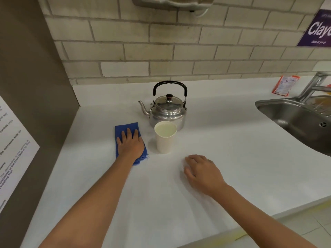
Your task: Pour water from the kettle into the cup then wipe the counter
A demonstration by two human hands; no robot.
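Observation:
A metal kettle [167, 110] with a black handle stands upright near the back of the white counter [223, 158], its spout pointing left. Just in front of it stands a white paper cup [165, 137] with water in it. To the cup's left lies a folded blue cloth [125, 128]. My left hand [130, 144] rests flat on the cloth, fingers spread. My right hand [202, 171] rests on the bare counter in front of the cup and a little to its right, fingers loosely curled, holding nothing.
A steel sink [300, 119] with a tap [315, 85] sits at the right. An orange packet [284, 85] leans against the brick wall behind it. A brown panel [35, 97] with a printed notice borders the left. The counter's front edge runs lower right.

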